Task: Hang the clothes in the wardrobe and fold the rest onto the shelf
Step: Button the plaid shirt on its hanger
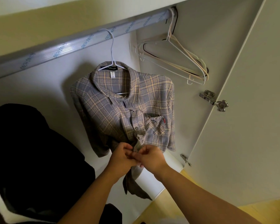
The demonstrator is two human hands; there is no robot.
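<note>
The plaid shirt [120, 113] hung in the middle of the frame inside the wardrobe [39, 88]. It sat on a white hanger [112, 52] whose hook went over the rail [55, 49], which ran from the left edge up toward the upper right. The rail was wrapped in clear film with blue lettering. The shirt faced the camera with its collar open, a dark label inside the neck and a chest pocket on the right side of the frame. Three buttons [137, 128] showed down the front above the hands. Low in the centre, the left hand [122, 159] and the right hand [151, 157] met at the shirt's front edge, knuckles almost touching. Each had its fingers curled and pinched the cloth between thumb and fingertips. The shirt's tail hung below the hands. At the upper right, a bunch of bare hangers [181, 62], white, beige and black, hung at the rail's end against the side wall. A dark garment [23, 143] filled the left of the frame, just beside the shirt's sleeve. The open door [241, 110] stood at the right, with a metal hinge [213, 100] at its inner edge and a second one lower down. Yellow wood floor [176, 199] showed at the lower right.
</note>
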